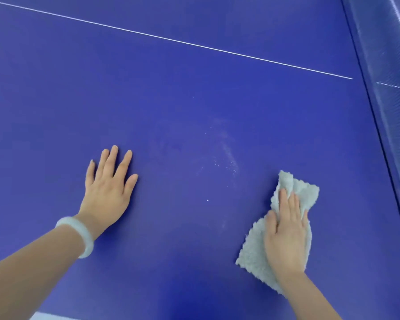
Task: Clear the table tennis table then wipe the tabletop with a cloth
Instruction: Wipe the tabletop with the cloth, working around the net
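Your right hand [286, 236] lies flat, fingers together, pressing the fluffy grey cloth [254, 252] onto the blue tabletop [194, 88] at 4 o'clock. Your left hand [107, 190] — fingers spread, holding nothing — rests palm-down at 8 o'clock; white specks [224, 163] sit between them.

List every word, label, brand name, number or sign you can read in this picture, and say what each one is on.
None: no readable text anywhere.
Blue table tennis tabletop: only a thin white line, no lettering.
Pale fluffy cloth under the right hand: no tag or print visible.
Pale smooth bangle on the left wrist: unmarked.
Dark net at right: no logo legible.
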